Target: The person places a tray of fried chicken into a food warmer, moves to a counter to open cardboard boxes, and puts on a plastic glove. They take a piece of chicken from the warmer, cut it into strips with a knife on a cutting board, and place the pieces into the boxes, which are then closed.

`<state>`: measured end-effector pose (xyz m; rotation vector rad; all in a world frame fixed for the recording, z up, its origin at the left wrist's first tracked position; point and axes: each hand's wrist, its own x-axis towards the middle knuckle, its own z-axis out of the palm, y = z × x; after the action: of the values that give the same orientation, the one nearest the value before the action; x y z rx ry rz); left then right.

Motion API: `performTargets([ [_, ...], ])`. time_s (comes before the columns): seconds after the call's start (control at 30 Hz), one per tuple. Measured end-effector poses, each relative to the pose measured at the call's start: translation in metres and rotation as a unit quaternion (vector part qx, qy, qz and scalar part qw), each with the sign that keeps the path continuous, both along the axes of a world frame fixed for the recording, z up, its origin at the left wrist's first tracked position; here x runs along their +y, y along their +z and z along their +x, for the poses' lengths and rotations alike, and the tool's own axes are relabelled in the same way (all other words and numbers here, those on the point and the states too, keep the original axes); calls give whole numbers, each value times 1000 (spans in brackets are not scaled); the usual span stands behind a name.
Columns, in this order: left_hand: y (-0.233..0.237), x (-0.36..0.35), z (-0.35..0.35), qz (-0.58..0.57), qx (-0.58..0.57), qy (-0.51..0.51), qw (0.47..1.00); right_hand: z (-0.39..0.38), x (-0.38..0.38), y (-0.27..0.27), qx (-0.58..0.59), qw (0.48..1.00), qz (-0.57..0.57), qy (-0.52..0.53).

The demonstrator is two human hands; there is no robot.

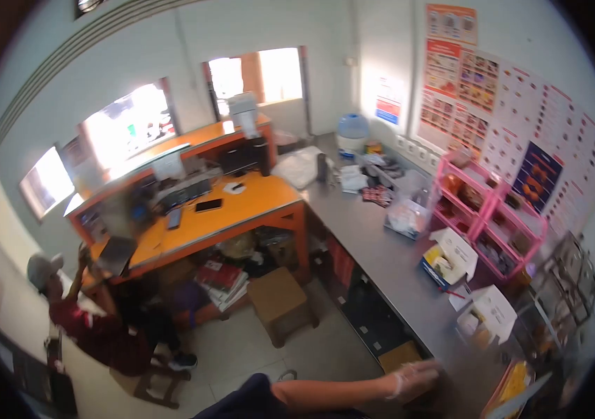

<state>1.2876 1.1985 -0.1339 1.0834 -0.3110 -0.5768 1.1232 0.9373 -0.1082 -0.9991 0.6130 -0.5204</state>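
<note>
My left hand (416, 378), apparently in a thin clear glove, reaches in from the bottom over the near edge of the steel counter (374, 258). Its fingers are blurred, so I cannot make out whether they hold anything. To its upper right, an open white food box (496, 314) stands on the counter with some food inside. Behind that is another open box (459, 251) with yellowish contents. At the lower right lies something yellow and orange (508, 391), with a pale flat blade-like piece (521, 399) beside it. My right hand is out of sight.
A pink rack (482, 209) with packets stands against the wall. A clear tub (407, 218) and a water jug (352, 133) are farther back. Left, a seated person (102, 328) is at an orange desk (241, 202). A brown stool (278, 300) stands on the floor.
</note>
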Motion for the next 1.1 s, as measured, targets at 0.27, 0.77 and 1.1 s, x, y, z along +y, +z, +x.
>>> performTargets([
  [0.27, 6, 154, 26, 75, 178, 106, 975, -86, 48, -12, 226, 928, -192, -227],
  [0.77, -37, -114, 44, 2, -34, -259, 965, -188, 32, -62, 451, 812, -292, -227],
  [1.1, -13, -271, 11, 178, -216, -330, 901, -190, 21, -54, 509, 794, -284, -171],
])
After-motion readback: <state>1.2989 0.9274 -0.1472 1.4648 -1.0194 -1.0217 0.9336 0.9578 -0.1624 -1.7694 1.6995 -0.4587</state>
